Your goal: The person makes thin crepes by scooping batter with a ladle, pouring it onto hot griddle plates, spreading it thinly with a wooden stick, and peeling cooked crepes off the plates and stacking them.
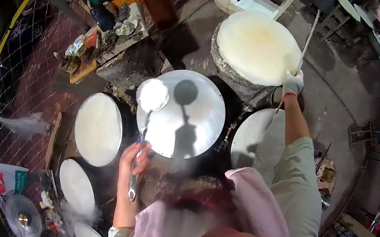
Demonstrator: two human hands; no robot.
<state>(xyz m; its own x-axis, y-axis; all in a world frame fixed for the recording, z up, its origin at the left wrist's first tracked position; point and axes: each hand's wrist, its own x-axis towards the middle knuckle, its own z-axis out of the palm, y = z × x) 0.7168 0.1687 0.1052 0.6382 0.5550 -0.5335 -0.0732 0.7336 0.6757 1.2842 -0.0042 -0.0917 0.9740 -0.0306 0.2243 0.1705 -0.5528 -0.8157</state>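
My left hand [134,160] is closed around the handle of a ladle [153,95] whose round bowl looks white. That bowl is over the left edge of a wide, shiny metal lid [203,100], which carries the ladle's shadow. My right hand [293,83], in a white glove with a red cuff, grips a long thin stick [308,43] pointing up and away. Beside that hand lies a thick, round, cream-white sheet or stack [257,47] on a round stand. Whether the stick touches it, I cannot tell.
A pale round cooking surface [260,135] lies below my right arm. On the left are several white discs, including one nearby [99,128], with steam around the lower ones. A wire fence [20,80] runs along the left. A cluttered block [122,42] stands at the upper left.
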